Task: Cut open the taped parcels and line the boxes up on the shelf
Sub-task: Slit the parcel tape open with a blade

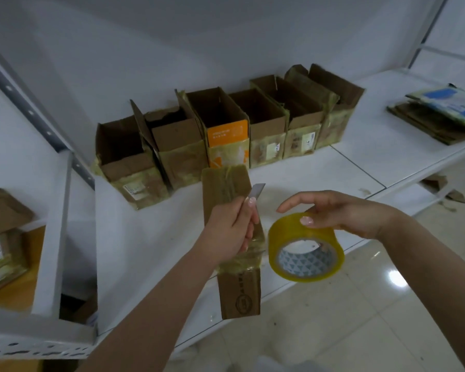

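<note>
Your left hand [232, 226] grips the blade [256, 191] and the taped parcel [232, 232], whose long axis runs away from you toward the opened boxes [220, 130] on the shelf [151, 237]. Your right hand [341, 213] pinches the tape roll [305, 247] just beside it.

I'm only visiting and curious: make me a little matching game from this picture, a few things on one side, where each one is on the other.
Things:
1. blade
2. tape roll
3. orange box
4. flat cardboard stack

Places:
A. far right of the shelf
B. held by the right hand
C. in the row of opened boxes
D. pinched in the left hand, against the taped parcel

Pairs: 1-D, 2-B, 3-C, 4-A
</note>
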Available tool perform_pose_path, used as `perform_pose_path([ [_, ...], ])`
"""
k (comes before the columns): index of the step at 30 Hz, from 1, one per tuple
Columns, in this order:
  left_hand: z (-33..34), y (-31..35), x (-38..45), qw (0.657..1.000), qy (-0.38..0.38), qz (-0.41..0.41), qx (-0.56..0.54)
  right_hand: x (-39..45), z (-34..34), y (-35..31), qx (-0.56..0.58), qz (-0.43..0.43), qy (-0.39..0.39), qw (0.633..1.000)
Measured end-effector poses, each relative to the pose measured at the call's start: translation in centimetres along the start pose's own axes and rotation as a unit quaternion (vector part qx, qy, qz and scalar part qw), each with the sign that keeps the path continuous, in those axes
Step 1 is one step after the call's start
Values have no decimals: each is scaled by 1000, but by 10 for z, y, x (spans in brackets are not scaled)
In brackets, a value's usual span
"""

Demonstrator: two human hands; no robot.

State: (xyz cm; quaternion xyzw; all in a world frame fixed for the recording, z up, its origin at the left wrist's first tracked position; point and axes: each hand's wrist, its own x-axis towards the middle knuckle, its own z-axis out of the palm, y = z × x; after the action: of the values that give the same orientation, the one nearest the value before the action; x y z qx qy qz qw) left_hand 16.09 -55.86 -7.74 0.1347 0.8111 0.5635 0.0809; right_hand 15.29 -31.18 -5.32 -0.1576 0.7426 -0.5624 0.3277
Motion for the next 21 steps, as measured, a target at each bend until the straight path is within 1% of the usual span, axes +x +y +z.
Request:
perform_pose_path([
  [2, -1, 0, -1, 1000, 1, -4, 9, 1, -3, 6, -40, 20, 12, 999],
  [5, -1, 2, -2, 999, -3, 4, 32, 6, -2, 29, -152, 72, 66, 984],
  [6, -1, 3, -2, 999, -7, 8, 38, 7, -1, 38, -172, 81, 80, 979],
  [9, -2, 5, -2, 998, -26, 10, 52, 3, 6, 52, -136, 84, 75, 984],
  [11, -3, 9, -1, 995, -65, 5, 78, -1, 6, 51, -117, 82, 67, 987],
  [12, -3, 11, 0, 990, -93, 4, 107, -3, 6, 50, -107, 82, 72, 988],
  [14, -4, 18, 0, 968, -153, 14, 197, -6, 4, 46, -97, 84, 96, 987],
  [16, -2, 27, 2, 936, -199, 29, 288, -9, 5, 42, -114, 90, 128, 981],
  [19, 7, 41, 8, 882, -237, 30, 405, -13, 8, 34, -207, 101, 174, 957],
  [21, 16, 47, 11, 849, -244, 18, 469, -17, 13, 26, -277, 102, 203, 934],
])
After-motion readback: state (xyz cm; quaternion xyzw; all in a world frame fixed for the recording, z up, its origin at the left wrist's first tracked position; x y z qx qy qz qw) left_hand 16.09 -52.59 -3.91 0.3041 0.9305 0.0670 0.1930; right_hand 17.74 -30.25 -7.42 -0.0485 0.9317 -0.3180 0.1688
